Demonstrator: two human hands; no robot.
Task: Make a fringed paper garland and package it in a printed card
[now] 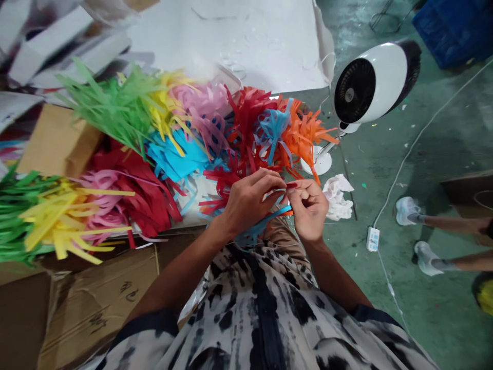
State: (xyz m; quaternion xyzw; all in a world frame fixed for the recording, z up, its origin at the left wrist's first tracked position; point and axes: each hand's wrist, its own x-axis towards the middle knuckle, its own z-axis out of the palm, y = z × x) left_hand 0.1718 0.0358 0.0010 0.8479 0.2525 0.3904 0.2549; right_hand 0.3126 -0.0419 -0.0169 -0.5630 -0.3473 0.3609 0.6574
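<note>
My left hand (256, 198) and my right hand (309, 206) meet in front of my chest, fingertips nearly touching. Both are closed on a small red paper strip (291, 185) that shows between them. Below my left hand hangs a bunch of blue paper strips (252, 232), one end passing toward my right hand; what holds it is hidden. Just beyond my hands lie piles of cut strips: red fringe (250, 110), a light blue tuft (274, 126) and orange fringe (306, 131).
Green (111, 103), yellow and pink fringes cover the table's left, beside a brown cardboard box (57, 141). A white fan (379, 82) stands at the right, near crumpled white paper (339, 198). A power strip (373, 239) and cable lie on the floor; another person's feet (408, 210) are farther right.
</note>
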